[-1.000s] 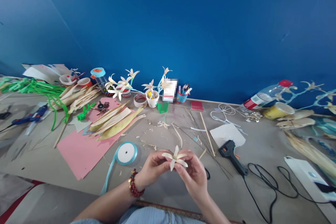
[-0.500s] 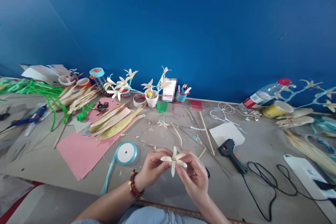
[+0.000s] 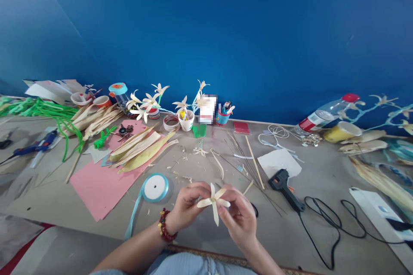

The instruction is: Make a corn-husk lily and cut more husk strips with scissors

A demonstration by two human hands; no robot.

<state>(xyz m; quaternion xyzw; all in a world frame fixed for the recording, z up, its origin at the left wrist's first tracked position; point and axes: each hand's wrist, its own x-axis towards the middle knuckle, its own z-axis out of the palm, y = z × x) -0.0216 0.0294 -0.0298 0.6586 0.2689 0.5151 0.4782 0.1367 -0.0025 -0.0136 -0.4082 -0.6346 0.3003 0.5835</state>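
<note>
Still holding the pale flower (image 3: 213, 201) up over the bench (image 3: 329, 172)!
Pinching it from one side with the left hand (image 3: 189, 202), from the other with the right hand (image 3: 240, 215), and turning it, swinging the lower petal (image 3: 215, 215) farther down and slightly rightward than half a second ago. Leaving blue ribbon spool (image 3: 155, 187) and black glue gun (image 3: 289, 195) unmoved to either side.

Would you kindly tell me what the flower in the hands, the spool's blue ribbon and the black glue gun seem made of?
Flower: probably dried husk, matte, judging by its pale, papery look.
Blue ribbon: likely fabric, satiny, from its soft sheen.
Black glue gun: apparently plastic, fairly dull, from its smooth, moulded look.
</note>
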